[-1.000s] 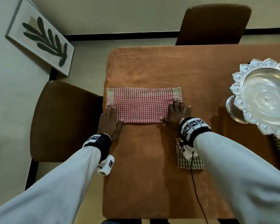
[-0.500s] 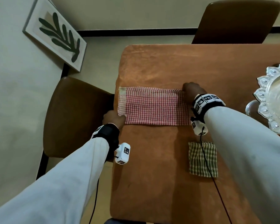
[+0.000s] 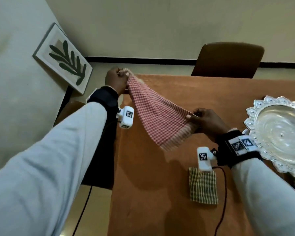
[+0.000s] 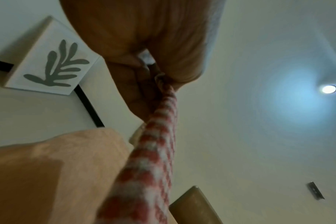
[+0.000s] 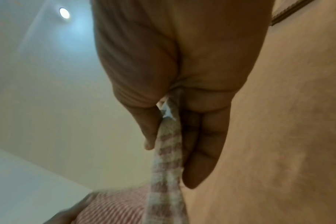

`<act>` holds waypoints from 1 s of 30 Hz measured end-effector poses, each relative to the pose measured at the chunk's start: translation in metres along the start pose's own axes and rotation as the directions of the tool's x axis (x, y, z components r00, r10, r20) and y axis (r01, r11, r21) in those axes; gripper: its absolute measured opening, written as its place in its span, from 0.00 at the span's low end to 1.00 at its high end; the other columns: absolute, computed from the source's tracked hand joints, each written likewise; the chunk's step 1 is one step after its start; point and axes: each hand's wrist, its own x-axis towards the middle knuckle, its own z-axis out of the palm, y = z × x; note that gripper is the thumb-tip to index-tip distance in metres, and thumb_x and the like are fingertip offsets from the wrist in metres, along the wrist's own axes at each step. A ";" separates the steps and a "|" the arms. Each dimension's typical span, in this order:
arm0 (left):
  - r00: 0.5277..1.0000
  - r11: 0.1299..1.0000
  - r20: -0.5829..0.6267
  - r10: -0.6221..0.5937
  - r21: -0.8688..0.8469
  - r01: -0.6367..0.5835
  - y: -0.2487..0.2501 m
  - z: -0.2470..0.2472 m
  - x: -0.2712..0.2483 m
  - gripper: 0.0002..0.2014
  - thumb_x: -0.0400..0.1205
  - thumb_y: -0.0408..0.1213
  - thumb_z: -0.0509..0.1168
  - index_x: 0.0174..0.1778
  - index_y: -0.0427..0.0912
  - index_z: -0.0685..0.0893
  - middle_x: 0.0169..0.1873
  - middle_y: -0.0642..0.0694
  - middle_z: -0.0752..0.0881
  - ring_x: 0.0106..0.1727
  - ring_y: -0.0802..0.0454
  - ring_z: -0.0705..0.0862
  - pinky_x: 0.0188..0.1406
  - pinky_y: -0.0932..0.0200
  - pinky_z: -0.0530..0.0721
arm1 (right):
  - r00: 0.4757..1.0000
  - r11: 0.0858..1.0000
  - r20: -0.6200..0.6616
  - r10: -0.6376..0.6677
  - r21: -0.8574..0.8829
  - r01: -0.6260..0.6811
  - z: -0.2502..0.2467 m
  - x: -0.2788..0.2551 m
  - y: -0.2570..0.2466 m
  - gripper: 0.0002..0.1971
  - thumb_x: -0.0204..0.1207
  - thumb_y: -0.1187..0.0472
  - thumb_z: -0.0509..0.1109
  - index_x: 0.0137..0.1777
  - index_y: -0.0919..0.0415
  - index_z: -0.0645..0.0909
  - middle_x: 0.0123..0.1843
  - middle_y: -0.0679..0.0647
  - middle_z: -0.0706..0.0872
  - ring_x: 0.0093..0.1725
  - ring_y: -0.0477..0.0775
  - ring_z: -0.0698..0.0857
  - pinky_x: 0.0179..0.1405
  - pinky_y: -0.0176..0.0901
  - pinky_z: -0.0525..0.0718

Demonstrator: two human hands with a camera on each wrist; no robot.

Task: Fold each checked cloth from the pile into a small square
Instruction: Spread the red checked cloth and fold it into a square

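Now, left hand: your left hand (image 3: 116,80) is gripping one end of the red checked cloth (image 3: 157,114), fingers curling tight round the bunched corner, and you are holding it high, up over the far left corner of the table (image 3: 160,193).
Left wrist view: your fingers (image 4: 136,84) are closing round the cloth (image 4: 153,151), which is running down and away from your palm as a narrow band.
Right hand: your right hand (image 3: 205,120) is pinching the other end of the cloth, lower than your left hand and nearer to you.
Right wrist view: your thumb (image 5: 148,125) and fingers (image 5: 203,144) are pressing the striped edge of the cloth (image 5: 167,166) between them, the cloth hanging down from the pinch.
Cloth: it is hanging in the air between your two hands, sloping down from left to right, its lower edge sagging below your right hand, lifted off the table.
Folded cloth: a green checked cloth (image 3: 203,189) is lying flat on the table below your right wrist, already a small square.
Tray: a silver scalloped tray (image 3: 255,114) is sitting just to the right of your right wrist.
Beyond your left hand: a framed leaf picture (image 3: 63,58) is leaning against the wall.
Beyond your right hand: a brown chair (image 3: 228,60) is standing at the far side of the table.
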 end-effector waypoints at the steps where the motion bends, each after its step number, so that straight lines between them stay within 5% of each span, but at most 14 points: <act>1: 1.000 1.000 -0.002 -0.006 0.027 0.006 0.005 0.002 0.014 0.05 0.76 0.39 0.69 0.37 0.43 0.82 0.43 0.38 0.90 0.40 0.39 0.91 0.35 0.37 0.91 | 1.000 0.998 -0.022 0.005 0.058 -0.004 0.006 -0.006 0.002 0.12 0.79 0.63 0.73 0.52 0.74 0.80 0.42 0.64 0.87 0.40 0.58 0.90 0.35 0.52 0.89; 4: 0.992 0.989 0.042 -0.115 0.103 0.111 -0.019 0.012 0.048 0.15 0.69 0.48 0.66 0.38 0.38 0.85 0.40 0.38 0.91 0.39 0.40 0.92 0.40 0.36 0.91 | 0.991 0.977 -0.057 0.122 0.181 -0.110 0.033 -0.013 0.031 0.12 0.78 0.64 0.73 0.54 0.74 0.80 0.46 0.65 0.89 0.45 0.63 0.90 0.38 0.57 0.90; 6: 0.964 0.948 0.072 -0.255 0.217 0.234 -0.042 0.018 0.025 0.23 0.68 0.53 0.63 0.42 0.34 0.86 0.40 0.36 0.91 0.41 0.38 0.92 0.43 0.33 0.90 | 0.963 0.941 -0.038 0.267 0.226 -0.252 0.057 -0.011 0.061 0.12 0.78 0.64 0.73 0.56 0.73 0.80 0.51 0.68 0.89 0.48 0.66 0.89 0.46 0.65 0.90; 9: 0.873 0.849 0.186 -0.451 0.391 0.356 -0.111 0.042 -0.027 0.33 0.69 0.57 0.66 0.61 0.33 0.82 0.53 0.34 0.88 0.53 0.34 0.89 0.56 0.36 0.87 | 0.899 0.867 -0.051 0.436 0.292 -0.404 0.081 -0.010 0.094 0.06 0.77 0.69 0.71 0.46 0.74 0.80 0.46 0.72 0.86 0.42 0.68 0.87 0.54 0.72 0.86; 12: 0.770 0.780 0.307 -0.560 0.510 0.363 -0.158 0.068 -0.091 0.34 0.67 0.53 0.70 0.61 0.29 0.83 0.46 0.33 0.90 0.46 0.35 0.91 0.50 0.36 0.89 | 0.860 0.842 -0.095 0.502 0.282 -0.460 0.090 -0.010 0.112 0.05 0.78 0.73 0.68 0.41 0.70 0.79 0.40 0.66 0.85 0.37 0.65 0.87 0.51 0.70 0.87; 16: 0.844 0.794 0.260 -0.469 0.544 0.273 -0.140 0.082 -0.158 0.24 0.78 0.51 0.70 0.65 0.39 0.83 0.62 0.37 0.86 0.60 0.36 0.85 0.61 0.52 0.83 | 0.854 0.861 -0.174 0.490 0.251 -0.443 0.087 -0.011 0.119 0.03 0.76 0.72 0.69 0.44 0.73 0.81 0.40 0.69 0.88 0.32 0.69 0.88 0.43 0.69 0.89; 20: 0.851 0.790 0.093 -0.518 0.434 0.433 -0.141 0.089 -0.173 0.27 0.76 0.55 0.70 0.64 0.40 0.81 0.63 0.38 0.85 0.59 0.35 0.84 0.54 0.52 0.82 | 0.864 0.870 -0.173 0.472 0.251 -0.425 0.085 -0.019 0.114 0.03 0.73 0.76 0.69 0.44 0.78 0.82 0.38 0.72 0.88 0.31 0.69 0.88 0.33 0.59 0.89; 23: 0.850 0.788 -0.010 -0.526 0.371 0.492 -0.138 0.089 -0.169 0.32 0.75 0.56 0.69 0.69 0.39 0.75 0.66 0.37 0.82 0.61 0.32 0.83 0.57 0.48 0.83 | 0.877 0.874 -0.148 0.457 0.259 -0.412 0.082 -0.021 0.110 0.02 0.74 0.77 0.67 0.42 0.78 0.81 0.38 0.73 0.87 0.35 0.70 0.87 0.40 0.64 0.89; 26: 0.846 0.800 0.031 -0.533 0.345 0.491 -0.133 0.088 -0.159 0.24 0.79 0.49 0.68 0.66 0.38 0.80 0.62 0.38 0.85 0.56 0.36 0.84 0.47 0.53 0.78 | 0.877 0.868 -0.107 0.468 0.246 -0.432 0.081 -0.019 0.107 0.03 0.76 0.76 0.67 0.42 0.75 0.80 0.40 0.72 0.87 0.38 0.71 0.88 0.51 0.72 0.85; 30: 0.851 0.815 0.076 -0.519 0.344 0.466 -0.126 0.089 -0.151 0.18 0.79 0.44 0.65 0.61 0.39 0.84 0.59 0.40 0.87 0.50 0.39 0.84 0.46 0.54 0.78 | 0.864 0.866 -0.140 0.483 0.225 -0.447 0.082 -0.015 0.107 0.04 0.79 0.73 0.65 0.43 0.72 0.79 0.40 0.70 0.86 0.33 0.69 0.87 0.46 0.67 0.88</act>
